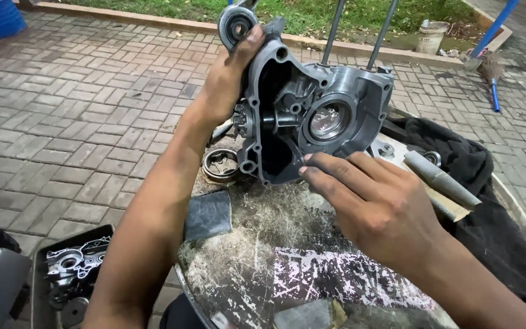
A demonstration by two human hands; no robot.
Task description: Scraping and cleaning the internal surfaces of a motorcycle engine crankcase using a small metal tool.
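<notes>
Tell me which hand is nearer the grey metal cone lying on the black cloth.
Right. The right hand sits just beside the grey metal cone; the left hand grips the engine casing farther off.

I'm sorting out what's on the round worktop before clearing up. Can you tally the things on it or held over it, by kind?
Engine casing, held up by the left hand, right hand at its lower edge: 1
Metal ring: 1
Grey cone-shaped metal piece: 1
Black cloth: 1
Dark flat pad: 1
Total: 5
</notes>
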